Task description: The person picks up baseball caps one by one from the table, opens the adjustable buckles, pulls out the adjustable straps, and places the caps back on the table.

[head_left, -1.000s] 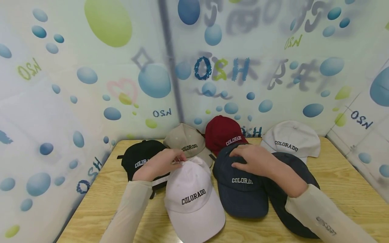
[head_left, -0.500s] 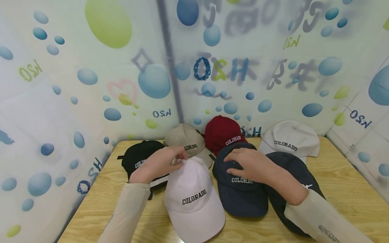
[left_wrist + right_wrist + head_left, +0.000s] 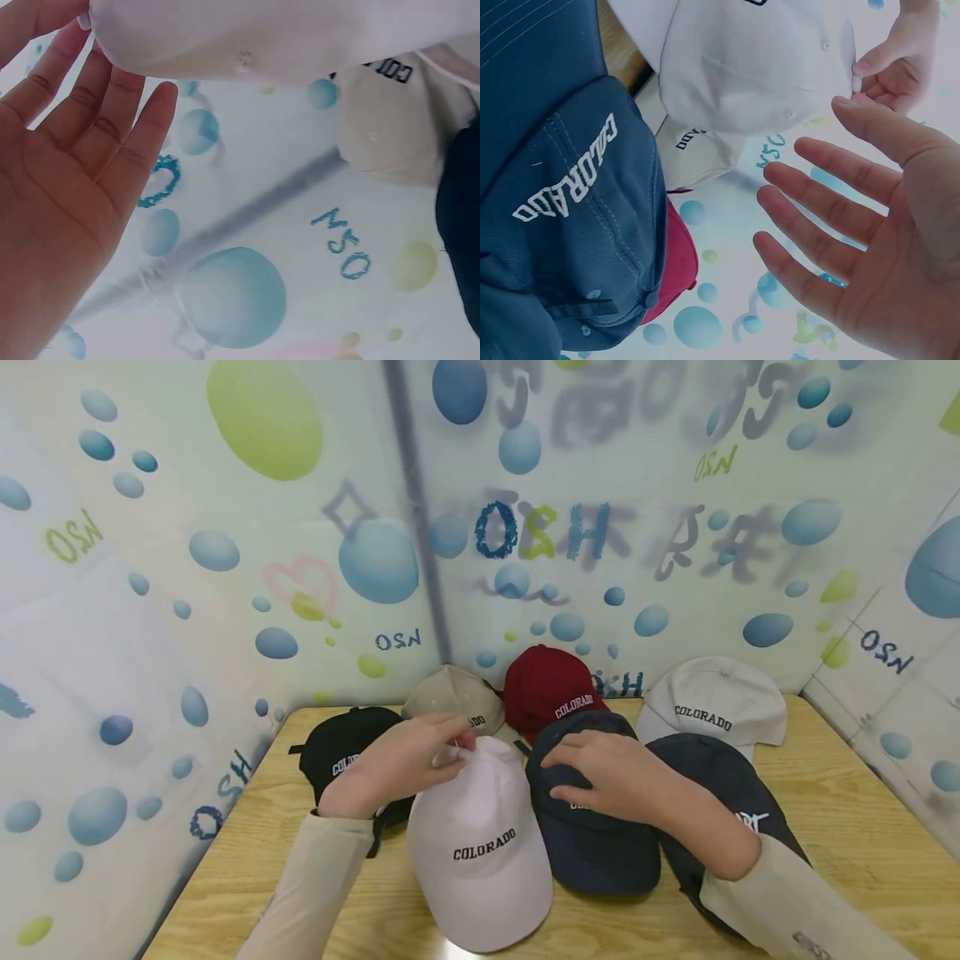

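Note:
In the head view my left hand (image 3: 408,760) pinches the top rear of a pale pinkish-white baseball cap (image 3: 483,852) lettered COLORADO, its brim toward me. The left wrist view has that cap's pale crown (image 3: 247,37) across the top, with the fingers against its end. My right hand (image 3: 622,777) hovers over a navy COLORADO baseball cap (image 3: 600,860), fingers spread and holding nothing. From the right wrist, the navy cap (image 3: 592,180) sits apart from the open palm, and the left hand's thumb and fingers grip the pale cap's edge (image 3: 757,67).
Other baseball caps stand around: a black one (image 3: 352,735) at left, a beige one (image 3: 450,689) and a dark red one (image 3: 551,689) behind, a light grey one (image 3: 712,693) at back right. Another dark cap (image 3: 712,777) lies under my right forearm. A printed curtain (image 3: 360,635) borders the wooden table (image 3: 232,860).
My left hand has shifted slightly right and up, and the pale cap has risen a little with it. The right hand has drifted slightly left above the navy cap.

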`<act>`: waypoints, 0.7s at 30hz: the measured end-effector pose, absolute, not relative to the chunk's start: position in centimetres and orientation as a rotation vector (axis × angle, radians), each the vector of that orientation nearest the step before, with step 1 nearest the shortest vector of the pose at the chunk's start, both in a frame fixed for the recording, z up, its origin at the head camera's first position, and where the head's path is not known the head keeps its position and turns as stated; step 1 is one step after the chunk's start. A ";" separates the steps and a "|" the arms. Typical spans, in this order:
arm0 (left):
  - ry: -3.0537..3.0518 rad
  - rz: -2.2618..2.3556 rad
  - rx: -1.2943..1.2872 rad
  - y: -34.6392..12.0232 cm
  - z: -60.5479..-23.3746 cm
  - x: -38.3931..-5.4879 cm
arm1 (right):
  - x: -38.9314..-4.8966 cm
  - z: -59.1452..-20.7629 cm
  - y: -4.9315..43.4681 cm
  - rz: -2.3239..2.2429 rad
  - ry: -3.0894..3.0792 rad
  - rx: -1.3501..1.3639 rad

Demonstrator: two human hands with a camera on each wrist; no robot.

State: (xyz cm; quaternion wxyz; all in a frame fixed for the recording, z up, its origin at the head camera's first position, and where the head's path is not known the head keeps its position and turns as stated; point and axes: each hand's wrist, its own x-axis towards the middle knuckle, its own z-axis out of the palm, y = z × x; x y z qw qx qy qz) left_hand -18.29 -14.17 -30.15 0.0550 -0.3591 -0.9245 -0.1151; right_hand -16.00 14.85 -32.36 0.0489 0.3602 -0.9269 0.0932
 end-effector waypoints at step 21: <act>-2.799 -0.286 -1.087 -12.5 -26.9 -17.8 | -14.5 -31.6 14.1 0.261 -2.656 1.194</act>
